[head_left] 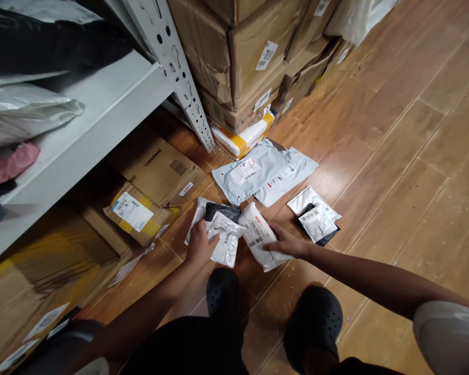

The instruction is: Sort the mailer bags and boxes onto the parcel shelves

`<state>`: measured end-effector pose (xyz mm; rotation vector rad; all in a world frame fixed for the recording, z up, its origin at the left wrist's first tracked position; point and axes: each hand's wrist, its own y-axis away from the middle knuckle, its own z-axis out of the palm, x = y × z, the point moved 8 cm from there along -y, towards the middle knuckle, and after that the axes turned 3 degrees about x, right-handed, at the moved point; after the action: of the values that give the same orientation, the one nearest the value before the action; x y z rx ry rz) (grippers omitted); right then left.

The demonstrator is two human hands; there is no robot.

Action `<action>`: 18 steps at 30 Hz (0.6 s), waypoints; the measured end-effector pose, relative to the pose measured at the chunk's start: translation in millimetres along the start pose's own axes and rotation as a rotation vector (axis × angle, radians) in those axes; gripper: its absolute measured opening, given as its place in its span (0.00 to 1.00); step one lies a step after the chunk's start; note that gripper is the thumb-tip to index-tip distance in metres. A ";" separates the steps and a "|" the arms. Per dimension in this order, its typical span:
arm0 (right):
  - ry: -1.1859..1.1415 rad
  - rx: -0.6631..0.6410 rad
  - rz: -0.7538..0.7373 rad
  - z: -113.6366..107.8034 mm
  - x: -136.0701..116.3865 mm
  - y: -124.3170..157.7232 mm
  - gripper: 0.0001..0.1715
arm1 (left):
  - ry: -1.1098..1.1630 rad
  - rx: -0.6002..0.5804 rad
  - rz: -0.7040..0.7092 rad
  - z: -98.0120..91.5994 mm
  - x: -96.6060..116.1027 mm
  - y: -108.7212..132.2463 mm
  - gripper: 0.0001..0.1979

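My right hand (284, 242) grips a padded white parcel (256, 234) with a red mark and a barcode label, thumb on top and fingers at its far edge. My left hand (199, 244) is closed at the edge of a smaller white mailer bag (223, 229), which also carries a printed label. Beneath that bag lie a black plastic package (222, 211) and another pale one, partly hidden by it. The parcel and the mailer bag are side by side, close to the wooden floor, in front of my feet.
Grey mailer bags (271, 172) lie beyond my hands. Small silver and black packets (316, 213) are to the right. Stacked cardboard boxes (254, 62) and a white metal shelf (101, 109) stand ahead and left. A taped carton (156, 166) sits under the shelf.
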<state>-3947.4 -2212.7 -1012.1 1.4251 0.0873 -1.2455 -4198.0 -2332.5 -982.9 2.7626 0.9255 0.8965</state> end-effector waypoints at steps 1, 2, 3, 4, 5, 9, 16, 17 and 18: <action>-0.002 0.001 0.002 0.5 0.7 0.4 0.48 | 0.051 -0.003 -0.009 1.3 -0.8 -1.2 0.29; 0.003 0.007 0.000 0.3 1.3 0.7 0.49 | 0.114 0.002 -0.014 2.2 -1.6 -3.0 0.31; 0.014 0.012 -0.002 0.1 2.2 1.0 0.50 | 0.185 0.013 -0.018 2.7 -2.7 -5.4 0.34; 0.026 0.016 -0.005 -0.3 3.2 1.2 0.50 | 0.258 0.025 -0.024 2.7 -4.7 -8.4 0.37; 0.038 0.018 -0.007 -0.7 4.5 1.2 0.50 | 0.332 0.025 -0.041 3.5 -7.9 -12.2 0.40; 0.126 0.035 -0.042 -6.3 2.5 3.3 0.46 | 0.657 -0.154 -0.290 15.2 -35.7 -26.0 0.34; 0.160 -0.134 -0.114 -17.0 -48.9 32.6 0.46 | 1.019 -0.216 -0.575 -9.8 -88.4 -27.1 0.27; 0.168 -0.175 -0.110 -16.2 -55.1 36.5 0.48 | 1.054 -0.209 -0.620 -16.7 -97.4 -25.2 0.26; 0.199 -0.209 -0.115 -14.6 -60.4 38.7 0.49 | 1.071 -0.200 -0.656 -25.5 -106.6 -23.9 0.25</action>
<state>-3938.4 -2179.0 -947.7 1.3721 0.4282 -1.1477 -4293.3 -2376.9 -1021.9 1.4657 1.5656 2.1275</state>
